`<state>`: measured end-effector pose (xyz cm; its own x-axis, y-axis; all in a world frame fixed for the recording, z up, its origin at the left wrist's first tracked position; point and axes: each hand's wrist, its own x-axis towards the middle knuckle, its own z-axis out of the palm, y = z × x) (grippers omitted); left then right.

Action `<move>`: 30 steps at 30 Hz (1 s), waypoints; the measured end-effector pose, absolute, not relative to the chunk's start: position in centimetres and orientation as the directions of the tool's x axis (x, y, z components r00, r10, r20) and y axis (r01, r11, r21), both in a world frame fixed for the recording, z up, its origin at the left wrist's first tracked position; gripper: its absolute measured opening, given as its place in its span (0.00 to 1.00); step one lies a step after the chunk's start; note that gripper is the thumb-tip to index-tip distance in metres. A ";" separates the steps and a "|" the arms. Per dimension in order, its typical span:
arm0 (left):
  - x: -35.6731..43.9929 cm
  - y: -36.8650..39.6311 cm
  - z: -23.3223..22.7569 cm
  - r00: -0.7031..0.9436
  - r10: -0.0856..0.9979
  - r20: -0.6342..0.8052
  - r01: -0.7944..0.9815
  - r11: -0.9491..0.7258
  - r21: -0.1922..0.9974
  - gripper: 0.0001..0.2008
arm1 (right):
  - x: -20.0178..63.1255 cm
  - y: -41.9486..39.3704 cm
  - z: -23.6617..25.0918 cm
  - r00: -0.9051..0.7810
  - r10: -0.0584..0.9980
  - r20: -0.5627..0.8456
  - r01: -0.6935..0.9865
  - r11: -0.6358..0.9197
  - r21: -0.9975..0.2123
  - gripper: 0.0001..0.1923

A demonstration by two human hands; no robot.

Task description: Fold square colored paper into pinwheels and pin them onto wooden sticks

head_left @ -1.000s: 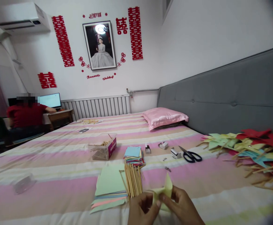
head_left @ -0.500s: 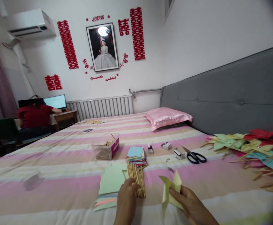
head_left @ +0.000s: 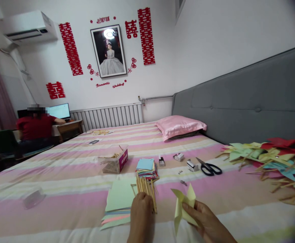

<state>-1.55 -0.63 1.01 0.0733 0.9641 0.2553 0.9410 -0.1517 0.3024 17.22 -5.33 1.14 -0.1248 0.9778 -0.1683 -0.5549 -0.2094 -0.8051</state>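
A pale yellow paper pinwheel (head_left: 180, 206) is pinched between the thumb and fingers of my right hand (head_left: 200, 216), above the front of the bed. My left hand (head_left: 141, 211) lies over a bundle of thin wooden sticks (head_left: 147, 187), its fingers curled down onto them. How many sticks it grips is hidden under the hand. Left of that hand is a stack of large coloured paper sheets (head_left: 119, 195), light green on top. Small paper squares (head_left: 146, 164), blue uppermost, are piled behind the sticks.
Black-handled scissors (head_left: 210, 168), small boxes (head_left: 192, 165) and tiny metal pieces (head_left: 183, 182) lie beyond my right hand. A clear tub of sticks (head_left: 115, 160) stands further left. Finished pinwheels (head_left: 271, 157) heap at right. A person in red (head_left: 36, 126) sits at a desk.
My left hand has shifted slightly right on the sticks, and its fingers have curled in. My right hand keeps the yellow pinwheel in nearly the same place.
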 end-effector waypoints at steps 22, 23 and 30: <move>0.4 -1.0 1.6 -0.176 0.944 0.278 0.966 0.112 0.232 0.09 | 17.3 -5.7 1.9 -0.079 0.975 -0.206 -0.535 -0.216 -0.817 0.12; 0.5 -1.1 1.6 -0.184 0.943 0.278 0.964 0.119 0.236 0.09 | 17.3 -5.7 1.9 -0.082 0.975 -0.206 -0.536 -0.217 -0.816 0.12; -0.3 -1.0 2.1 -0.255 0.929 0.269 0.948 0.186 0.257 0.12 | 17.3 -5.4 1.4 -0.074 0.969 -0.237 -0.542 -0.238 -0.806 0.15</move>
<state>-0.26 -0.98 2.12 -0.2553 0.9286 0.2694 0.9482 0.1860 0.2574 17.34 -5.35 1.40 -0.0736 0.9688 -0.2365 -0.5420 -0.2380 -0.8060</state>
